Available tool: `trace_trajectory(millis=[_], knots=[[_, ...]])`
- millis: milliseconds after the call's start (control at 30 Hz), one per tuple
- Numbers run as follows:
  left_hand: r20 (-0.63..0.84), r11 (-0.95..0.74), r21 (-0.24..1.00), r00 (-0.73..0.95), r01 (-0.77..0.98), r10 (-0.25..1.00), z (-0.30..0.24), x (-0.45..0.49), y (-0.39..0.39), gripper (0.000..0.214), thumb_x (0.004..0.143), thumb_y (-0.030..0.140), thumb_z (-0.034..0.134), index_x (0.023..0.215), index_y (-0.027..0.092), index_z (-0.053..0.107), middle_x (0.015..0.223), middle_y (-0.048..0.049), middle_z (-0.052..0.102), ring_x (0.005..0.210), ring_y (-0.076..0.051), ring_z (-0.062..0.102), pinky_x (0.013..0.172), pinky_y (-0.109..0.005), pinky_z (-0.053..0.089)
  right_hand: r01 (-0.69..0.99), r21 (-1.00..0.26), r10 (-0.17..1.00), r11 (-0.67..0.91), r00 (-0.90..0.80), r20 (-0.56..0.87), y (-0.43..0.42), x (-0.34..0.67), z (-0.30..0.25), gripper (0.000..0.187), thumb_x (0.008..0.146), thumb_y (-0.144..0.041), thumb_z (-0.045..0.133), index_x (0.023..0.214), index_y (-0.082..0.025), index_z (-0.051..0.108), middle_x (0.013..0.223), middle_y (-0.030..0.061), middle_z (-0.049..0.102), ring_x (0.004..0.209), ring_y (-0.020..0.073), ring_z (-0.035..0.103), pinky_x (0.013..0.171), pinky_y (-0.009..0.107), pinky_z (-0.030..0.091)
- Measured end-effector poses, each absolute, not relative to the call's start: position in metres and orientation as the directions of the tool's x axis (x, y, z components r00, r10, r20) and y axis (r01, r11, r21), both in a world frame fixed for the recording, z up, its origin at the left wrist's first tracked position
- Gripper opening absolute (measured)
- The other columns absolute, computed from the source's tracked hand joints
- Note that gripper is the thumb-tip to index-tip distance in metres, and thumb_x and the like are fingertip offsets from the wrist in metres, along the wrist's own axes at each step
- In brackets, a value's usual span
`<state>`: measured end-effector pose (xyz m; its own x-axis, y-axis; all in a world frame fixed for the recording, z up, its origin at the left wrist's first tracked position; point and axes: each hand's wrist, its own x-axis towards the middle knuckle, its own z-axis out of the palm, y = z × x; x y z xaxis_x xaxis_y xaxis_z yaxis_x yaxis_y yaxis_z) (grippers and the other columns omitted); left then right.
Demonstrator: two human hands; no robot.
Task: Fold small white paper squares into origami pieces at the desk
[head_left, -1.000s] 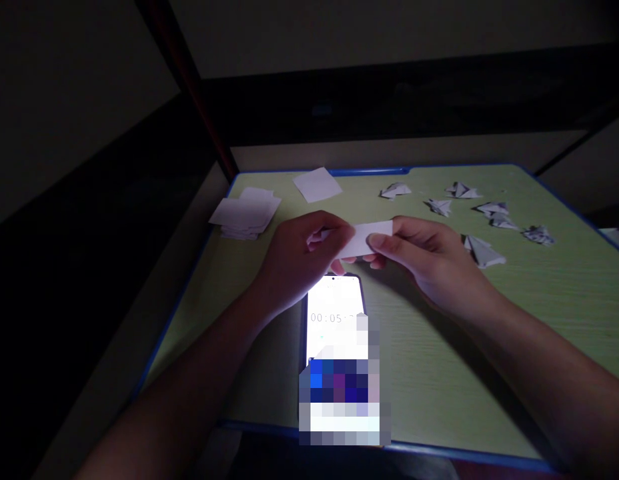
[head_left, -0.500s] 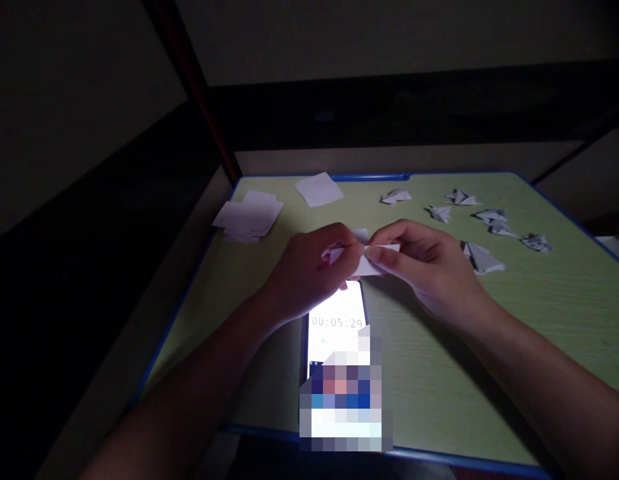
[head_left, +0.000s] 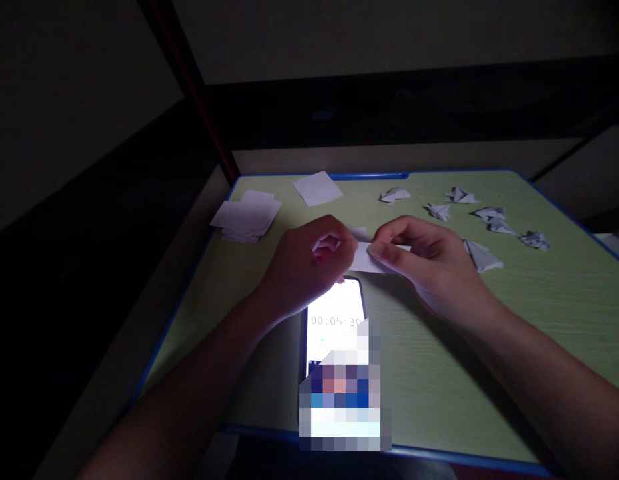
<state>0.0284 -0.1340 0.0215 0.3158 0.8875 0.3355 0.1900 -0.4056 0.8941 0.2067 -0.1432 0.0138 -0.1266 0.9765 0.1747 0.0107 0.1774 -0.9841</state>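
A small folded white strip of paper (head_left: 365, 257) is held level between my two hands, above the far end of a lit phone (head_left: 334, 300). My left hand (head_left: 312, 263) pinches its left end, with the fingers curled in and partly hidden. On the right side, my right hand (head_left: 424, 263) grips the strip between thumb and forefinger. A pale paper edge (head_left: 358, 233) shows just behind the strip, between the hands; whether it is joined to the strip I cannot tell. The phone's screen reads 00:05:30, and its lower part is blurred out.
A stack of white paper squares (head_left: 247, 217) lies at the table's left edge, and a single square sheet (head_left: 318, 188) at the back. Several folded paper pieces (head_left: 459, 195) are scattered on the right. One larger folded piece (head_left: 483, 257) lies beside my right hand. The table (head_left: 439, 400) has a blue rim.
My hands have moved slightly apart, with the left thumb shifted left along the strip, so more of the paper shows between them. The phone's timer has gone from 00:05:29 to 00:05:30.
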Motion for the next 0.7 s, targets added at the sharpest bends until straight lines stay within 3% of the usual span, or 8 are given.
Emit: trace_trajectory(millis=[300, 533, 700], knots=[[0.317, -0.41, 0.887, 0.365, 0.213, 0.876, 0.0246, 0.0283, -0.1368, 0.009, 0.079, 0.011, 0.058, 0.072, 0.016, 0.06, 0.06, 0.0041, 0.061, 0.05, -0.006, 0.06, 0.042, -0.013, 0.047, 0.021, -0.987, 0.971, 0.156, -0.188, 0.15, -0.1447, 0.2049, 0.0179, 0.012, 0.068, -0.022, 0.08, 0.071, -0.02, 0.069, 0.062, -0.0032, 0.062, 0.053, 0.0084, 0.049, 0.049, 0.023, 0.036], [0.334, -0.407, 0.896, 0.335, 0.176, 0.881, 0.0243, 0.0281, -0.1358, 0.006, 0.08, 0.012, 0.061, 0.074, 0.015, 0.06, 0.067, 0.002, 0.065, 0.055, -0.006, 0.062, 0.045, -0.012, 0.049, 0.053, -0.979, 0.971, 0.199, -0.145, 0.189, -0.144, 0.2064, 0.0189, 0.012, 0.073, -0.028, 0.076, 0.069, -0.02, 0.068, 0.066, -0.0005, 0.065, 0.055, 0.0103, 0.052, 0.05, 0.025, 0.038], [0.283, -0.352, 0.917, 0.317, 0.186, 0.905, 0.0226, 0.0288, -0.1362, 0.009, 0.079, 0.015, 0.061, 0.071, 0.015, 0.058, 0.06, 0.0029, 0.062, 0.05, -0.007, 0.062, 0.043, -0.014, 0.05, 0.092, -0.975, 0.972, 0.202, -0.142, 0.188, -0.145, 0.2047, 0.02, 0.013, 0.069, -0.026, 0.079, 0.069, -0.02, 0.068, 0.064, -0.0015, 0.063, 0.056, 0.0107, 0.052, 0.051, 0.025, 0.039]])
